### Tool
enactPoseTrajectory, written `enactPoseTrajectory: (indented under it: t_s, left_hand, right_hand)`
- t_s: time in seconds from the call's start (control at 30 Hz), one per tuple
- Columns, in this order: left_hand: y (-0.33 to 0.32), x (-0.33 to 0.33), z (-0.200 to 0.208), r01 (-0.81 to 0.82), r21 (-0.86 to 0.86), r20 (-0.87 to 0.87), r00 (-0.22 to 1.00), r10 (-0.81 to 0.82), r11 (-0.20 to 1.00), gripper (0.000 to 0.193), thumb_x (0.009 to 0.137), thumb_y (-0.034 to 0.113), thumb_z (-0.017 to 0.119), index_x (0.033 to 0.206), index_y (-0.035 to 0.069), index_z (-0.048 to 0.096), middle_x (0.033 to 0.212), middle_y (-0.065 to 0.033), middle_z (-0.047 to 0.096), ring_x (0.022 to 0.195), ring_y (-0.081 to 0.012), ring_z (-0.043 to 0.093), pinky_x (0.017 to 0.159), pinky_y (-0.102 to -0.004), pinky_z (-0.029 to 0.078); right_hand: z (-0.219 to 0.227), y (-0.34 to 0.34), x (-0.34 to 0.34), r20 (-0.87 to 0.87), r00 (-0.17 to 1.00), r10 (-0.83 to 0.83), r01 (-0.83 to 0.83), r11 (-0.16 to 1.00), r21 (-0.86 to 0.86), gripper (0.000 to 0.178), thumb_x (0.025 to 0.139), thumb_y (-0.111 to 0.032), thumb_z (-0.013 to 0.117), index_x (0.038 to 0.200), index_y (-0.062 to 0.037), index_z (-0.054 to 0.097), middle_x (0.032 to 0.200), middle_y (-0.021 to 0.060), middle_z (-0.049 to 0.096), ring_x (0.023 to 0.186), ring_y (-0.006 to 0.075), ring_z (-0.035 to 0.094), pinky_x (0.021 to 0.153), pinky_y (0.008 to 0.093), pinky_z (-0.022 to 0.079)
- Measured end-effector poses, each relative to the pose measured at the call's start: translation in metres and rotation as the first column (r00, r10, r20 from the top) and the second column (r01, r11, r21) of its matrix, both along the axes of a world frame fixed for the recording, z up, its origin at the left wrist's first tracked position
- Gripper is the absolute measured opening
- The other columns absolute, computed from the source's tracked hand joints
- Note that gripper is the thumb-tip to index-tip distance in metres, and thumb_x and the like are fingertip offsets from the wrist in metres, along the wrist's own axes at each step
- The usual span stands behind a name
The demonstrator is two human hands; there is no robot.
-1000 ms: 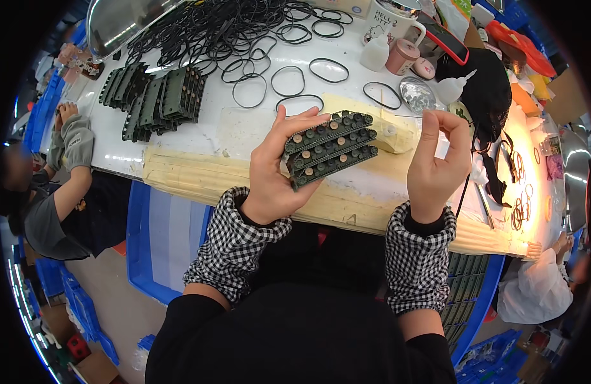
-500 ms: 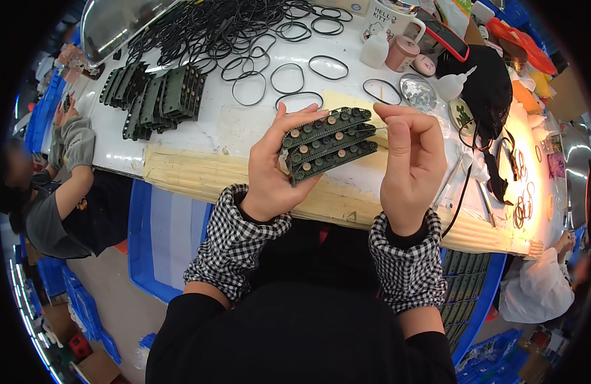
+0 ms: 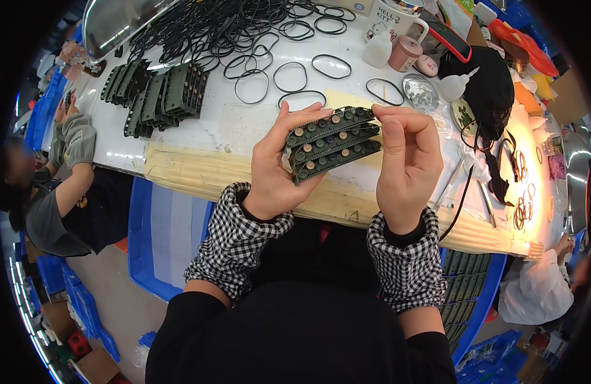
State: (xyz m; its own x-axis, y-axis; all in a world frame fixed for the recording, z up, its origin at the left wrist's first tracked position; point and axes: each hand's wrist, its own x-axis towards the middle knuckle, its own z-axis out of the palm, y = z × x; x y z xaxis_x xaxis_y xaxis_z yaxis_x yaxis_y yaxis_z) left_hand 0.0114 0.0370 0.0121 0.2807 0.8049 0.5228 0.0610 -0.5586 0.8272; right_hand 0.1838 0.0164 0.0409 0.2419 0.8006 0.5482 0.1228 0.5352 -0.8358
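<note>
My left hand (image 3: 273,169) is wrapped round a small stack of dark green toy tank track pieces (image 3: 334,142), held tilted above the table's front edge. Each piece carries a row of round wheels, some black and some tan. At their right end is my right hand (image 3: 407,166), thumb and forefinger pinched together close to the top piece. Whatever lies between those fingertips is too small to make out. More of the same dark green pieces (image 3: 170,93) lie stacked at the left of the table.
A tangled heap of black rubber bands (image 3: 209,29) covers the back, with single loops (image 3: 290,77) nearer me. A mug (image 3: 391,22), a white squeeze bottle (image 3: 457,83) and a black cap (image 3: 490,89) stand right. Blue crates (image 3: 138,249) flank me below; other people work at both sides.
My right hand has shifted slightly left, its fingertips now closer to the pieces' end. A thin strand seen before between fingertips and pieces no longer shows. My left hand has barely moved.
</note>
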Motion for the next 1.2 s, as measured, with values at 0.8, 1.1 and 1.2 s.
enactPoseTrajectory:
  t_s: [0.8,1.1,1.2]
  left_hand:
    - [0.0,0.0,-0.001,-0.025,-0.034,0.009,1.0,0.025,0.999,0.057,0.071,-0.003,0.068,0.124,0.004,0.053,0.119,-0.0105,0.066,0.129,-0.0283,0.05,0.117,-0.0559,0.005]
    - [0.0,0.0,-0.001,-0.021,-0.03,0.018,1.0,0.021,0.999,0.056,0.071,-0.002,0.069,0.124,0.004,0.053,0.121,-0.0111,0.065,0.129,-0.0292,0.051,0.117,-0.0559,0.005]
    - [0.0,-0.001,-0.003,-0.02,-0.031,0.023,1.0,0.021,0.999,0.056,0.07,-0.002,0.069,0.124,0.004,0.053,0.121,-0.0113,0.065,0.13,-0.0294,0.05,0.117,-0.0559,0.005]
  right_hand:
    - [0.006,-0.012,0.01,0.1,0.994,-0.037,0.035,0.999,0.017,0.007,0.094,-0.004,0.059,0.095,0.0022,0.057,0.105,0.0148,0.065,0.097,0.0196,0.062,0.088,0.0295,0.047]
    - [0.004,-0.014,0.005,0.0,0.999,0.052,-0.052,0.995,-0.082,0.009,0.096,-0.005,0.057,0.097,0.0036,0.056,0.108,0.0154,0.065,0.099,0.0172,0.062,0.089,0.0284,0.049]
    - [0.003,-0.011,0.004,0.015,0.999,0.047,-0.046,0.997,-0.056,0.009,0.096,-0.005,0.057,0.097,0.0035,0.056,0.108,0.0153,0.065,0.099,0.0169,0.062,0.089,0.0282,0.049]
